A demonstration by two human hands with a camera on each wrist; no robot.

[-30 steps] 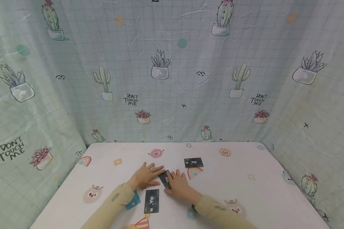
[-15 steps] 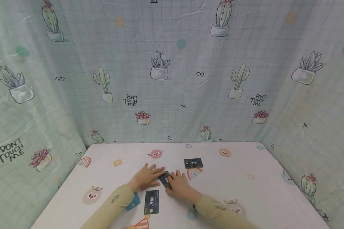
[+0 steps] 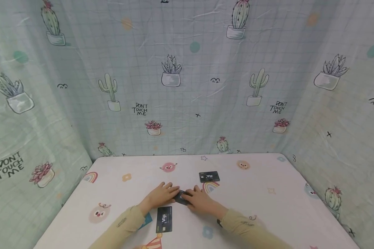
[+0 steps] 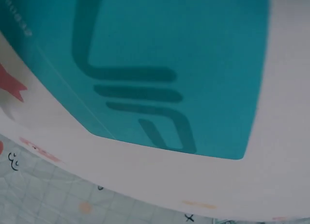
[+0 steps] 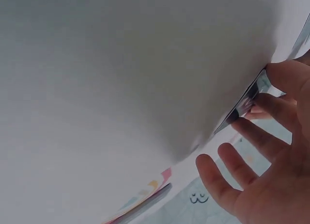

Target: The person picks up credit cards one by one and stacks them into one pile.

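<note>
A black "Vip" card (image 3: 182,200) lies turned slantwise between my two hands. With thumb and fingers, my right hand (image 3: 202,201) holds its right end; the right wrist view shows the thumb at one corner of the card (image 5: 238,106) and fingertips against its face. My left hand (image 3: 160,195) reaches in from the left, its fairly straight fingers touching the other end. Just below sits a second black "Vip" card (image 3: 164,220), upright to me. Partly hidden under the left sleeve is a blue card (image 3: 147,220); its teal face (image 4: 208,49) fills much of the left wrist view.
A third black "Vip" card (image 3: 209,176) lies farther back, above a printed rainbow. The white tabletop (image 3: 261,197) carries cartoon prints. Behind and at both sides hangs a cactus-print curtain (image 3: 187,131). A small dark piece (image 3: 219,223) shows beneath the right cuff.
The black card between my hands has turned from steep to flatter. My right hand shifted slightly right, and the left fingers closed in on the card's left end. The other cards stayed put.
</note>
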